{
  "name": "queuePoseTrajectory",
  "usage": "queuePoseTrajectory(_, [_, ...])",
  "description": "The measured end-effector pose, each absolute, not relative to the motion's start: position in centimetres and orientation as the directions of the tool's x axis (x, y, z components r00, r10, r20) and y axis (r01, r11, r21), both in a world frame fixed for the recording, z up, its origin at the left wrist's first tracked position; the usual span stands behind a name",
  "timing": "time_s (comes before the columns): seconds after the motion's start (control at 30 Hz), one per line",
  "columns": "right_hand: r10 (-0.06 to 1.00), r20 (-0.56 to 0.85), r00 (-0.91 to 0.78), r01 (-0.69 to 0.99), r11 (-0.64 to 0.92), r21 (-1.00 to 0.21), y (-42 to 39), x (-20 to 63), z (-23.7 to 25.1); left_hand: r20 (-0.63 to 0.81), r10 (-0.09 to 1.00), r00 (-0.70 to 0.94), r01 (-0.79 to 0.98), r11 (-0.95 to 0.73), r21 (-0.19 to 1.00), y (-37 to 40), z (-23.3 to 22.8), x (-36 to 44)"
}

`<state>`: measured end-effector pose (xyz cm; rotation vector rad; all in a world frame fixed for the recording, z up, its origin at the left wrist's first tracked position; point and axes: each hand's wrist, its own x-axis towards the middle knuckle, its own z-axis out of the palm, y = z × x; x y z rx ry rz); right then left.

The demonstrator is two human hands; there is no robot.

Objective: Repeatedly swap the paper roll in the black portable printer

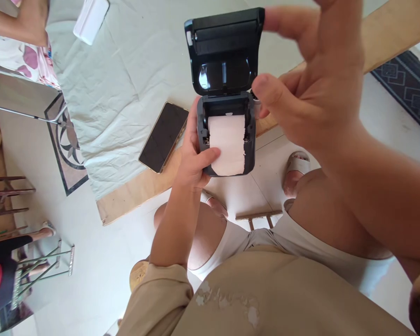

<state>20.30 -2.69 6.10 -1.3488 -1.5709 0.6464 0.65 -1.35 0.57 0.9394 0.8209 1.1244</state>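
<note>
Here, a black printer (227, 93), lid open, white paper roll (227, 144) inside, is held above a cloth-covered wooden table (126, 200); left hand (194, 158) clamps its side, right hand (308, 84) pinches the lid; phone (164, 136) nearby.

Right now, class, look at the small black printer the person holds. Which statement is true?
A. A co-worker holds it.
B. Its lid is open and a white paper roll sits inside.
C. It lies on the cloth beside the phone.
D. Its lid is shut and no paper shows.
B: the printer is in the left hand, its lid is tipped up by the right hand, and the white paper roll shows inside.
</note>
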Motion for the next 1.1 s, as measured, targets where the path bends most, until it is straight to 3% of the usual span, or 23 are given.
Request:
queuePoseTrajectory(0.1, [0.85, 0.522, 0.075, 0.432, 0.444, -0.785, -2.1, 19.7, 5.4, 0.011, 0.949, 0.315, -0.343, 0.103, 0.934, -0.2, -1.3, -0.1])
queuePoseTrajectory(0.3, [0.818, 0.56, -0.136, 0.465, 0.551, -0.693, -1.9, 19.7, 4.5, 0.013, 0.94, 0.34, -0.322, 0.104, 0.941, -0.3, -2.3, -1.2])
queuePoseTrajectory(0.47, [0.858, 0.45, -0.247, 0.458, 0.513, -0.726, -2.8, 19.5, 3.9, -0.012, 0.958, 0.287, -0.346, 0.115, 0.931, -0.9, -1.3, -1.1])
queuePoseTrajectory(0.73, [0.934, 0.331, -0.136, 0.473, 0.355, -0.807, -4.8, 17.5, 4.7, -0.104, 0.94, 0.326, -0.425, 0.244, 0.872, -1.2, -0.8, -0.9])
queuePoseTrajectory(0.93, [0.972, 0.121, -0.202, 0.54, 0.214, -0.814, -5.1, 17.3, 4.9, -0.031, 0.95, 0.31, -0.37, 0.151, 0.917, -1.6, -0.5, -1.0])
queuePoseTrajectory(1.1, [0.975, 0.047, -0.216, 0.371, 0.126, -0.92, -4.8, 17.3, 4.5, 0.044, 0.945, 0.323, -0.35, 0.076, 0.934, -1.3, -0.5, -0.8])
